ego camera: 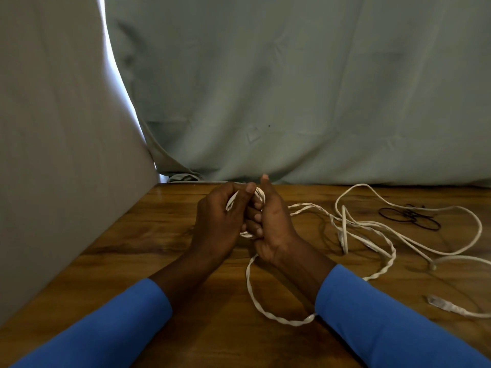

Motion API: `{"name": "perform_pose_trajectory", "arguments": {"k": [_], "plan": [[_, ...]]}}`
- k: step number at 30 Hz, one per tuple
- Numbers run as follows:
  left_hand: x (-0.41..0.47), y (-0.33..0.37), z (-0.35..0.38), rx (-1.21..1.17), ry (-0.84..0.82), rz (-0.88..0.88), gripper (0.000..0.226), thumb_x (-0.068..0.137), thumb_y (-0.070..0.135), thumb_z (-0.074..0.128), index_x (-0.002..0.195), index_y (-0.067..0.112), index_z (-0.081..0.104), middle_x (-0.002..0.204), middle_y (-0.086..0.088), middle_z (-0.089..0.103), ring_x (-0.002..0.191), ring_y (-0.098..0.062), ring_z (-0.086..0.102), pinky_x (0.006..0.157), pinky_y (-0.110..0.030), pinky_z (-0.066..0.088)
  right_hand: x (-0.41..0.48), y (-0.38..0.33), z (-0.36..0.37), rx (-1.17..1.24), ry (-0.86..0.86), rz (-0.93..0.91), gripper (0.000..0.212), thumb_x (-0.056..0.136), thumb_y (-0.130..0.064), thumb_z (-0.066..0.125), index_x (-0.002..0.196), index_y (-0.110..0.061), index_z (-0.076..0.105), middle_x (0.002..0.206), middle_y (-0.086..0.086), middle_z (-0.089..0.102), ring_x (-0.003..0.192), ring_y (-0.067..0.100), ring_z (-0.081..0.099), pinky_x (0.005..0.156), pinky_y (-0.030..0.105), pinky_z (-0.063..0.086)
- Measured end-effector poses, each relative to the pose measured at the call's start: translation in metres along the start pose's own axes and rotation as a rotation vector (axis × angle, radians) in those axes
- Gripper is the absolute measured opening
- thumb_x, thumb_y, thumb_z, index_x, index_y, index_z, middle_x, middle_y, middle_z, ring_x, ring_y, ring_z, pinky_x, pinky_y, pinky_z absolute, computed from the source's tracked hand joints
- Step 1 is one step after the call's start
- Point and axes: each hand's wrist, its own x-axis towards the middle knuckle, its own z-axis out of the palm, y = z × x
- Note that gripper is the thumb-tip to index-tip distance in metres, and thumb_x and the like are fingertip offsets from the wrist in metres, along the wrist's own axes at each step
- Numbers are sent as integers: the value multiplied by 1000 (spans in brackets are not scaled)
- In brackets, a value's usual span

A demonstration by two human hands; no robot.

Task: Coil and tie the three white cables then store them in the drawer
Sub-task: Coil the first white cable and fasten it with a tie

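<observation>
Both my hands meet over the middle of the wooden table (127, 235). My left hand (218, 221) and my right hand (271, 224) both grip a small coil of twisted white cable (259, 193) between them; the coil is mostly hidden by my fingers. The free length of this twisted cable (265, 312) loops down toward me and passes under my right forearm. To the right, more white cables (372, 227) lie loose and tangled on the table, with a connector end (438, 304) near the right edge. No drawer is visible.
Several black hair-tie-like bands (410, 217) lie at the far right of the table. A grey cloth (292, 88) hangs behind the table and a beige panel (53, 128) closes off the left side.
</observation>
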Motion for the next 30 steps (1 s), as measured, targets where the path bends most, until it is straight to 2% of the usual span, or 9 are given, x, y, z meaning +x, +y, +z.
{"name": "perform_pose_trajectory", "arguments": {"k": [4, 8, 10, 14, 17, 20, 23, 26, 30], "plan": [[-3, -2, 5, 106, 34, 24, 42, 96, 63, 54, 95, 24, 68, 80, 4, 72, 73, -13, 70, 65, -40, 58, 4, 3, -1, -9, 142, 4, 45, 102, -37, 54, 63, -15, 51, 45, -1, 39, 32, 9, 32, 36, 16, 27], [-5, -1, 8, 54, 3, -1, 38, 96, 54, 55, 97, 18, 67, 78, 5, 72, 69, -7, 69, 62, -24, 53, 4, 8, -1, -47, 180, 1, 28, 97, -30, 58, 79, -9, 63, 74, 16, 54, 60, 27, 53, 60, 32, 46], [-4, 1, 8, -3, -7, -14, 35, 98, 48, 54, 96, 15, 67, 78, 4, 71, 69, -7, 68, 63, -22, 51, 4, 8, -2, -155, 212, -80, 35, 100, -34, 55, 78, -9, 64, 74, 17, 55, 68, 30, 52, 67, 37, 45], [0, 2, 6, -116, -14, -59, 32, 101, 40, 55, 93, 10, 63, 67, 1, 66, 54, -7, 59, 52, -22, 44, 4, 5, -4, -408, 203, -338, 69, 106, -56, 40, 51, -20, 57, 46, 3, 51, 46, 18, 49, 57, 36, 45], [2, 1, 6, -88, -8, -53, 28, 103, 37, 57, 92, 11, 62, 63, 2, 64, 50, -5, 56, 50, -21, 42, 4, 7, -9, -554, 132, -447, 74, 105, -63, 31, 57, -15, 60, 47, 5, 55, 48, 21, 56, 60, 41, 50], [4, -1, 2, -47, 24, -52, 27, 103, 34, 58, 92, 10, 62, 63, 3, 63, 51, -4, 56, 51, -22, 42, 4, 11, -11, -716, 103, -529, 67, 106, -62, 27, 65, -22, 62, 54, 4, 62, 53, 16, 64, 62, 40, 54], [3, -1, 0, -1, 74, -54, 28, 102, 37, 59, 96, 10, 64, 75, -2, 70, 64, -10, 66, 57, -29, 51, 4, 15, -11, -884, 146, -615, 57, 107, -62, 24, 84, -32, 66, 67, -4, 68, 66, 11, 68, 66, 45, 58], [2, -2, 2, 23, 113, -51, 29, 102, 37, 58, 98, 10, 64, 80, -1, 71, 74, -8, 69, 63, -24, 53, 2, 20, -6, -796, 152, -573, 57, 108, -59, 26, 96, -28, 72, 79, -4, 74, 76, 11, 72, 75, 49, 60], [-2, -3, 6, 17, 134, -40, 30, 103, 41, 56, 101, 13, 65, 84, -2, 72, 79, -12, 71, 68, -36, 58, -3, 24, -2, -726, 149, -617, 52, 109, -53, 32, 94, -26, 72, 81, -4, 75, 77, 8, 73, 73, 43, 60]]}}
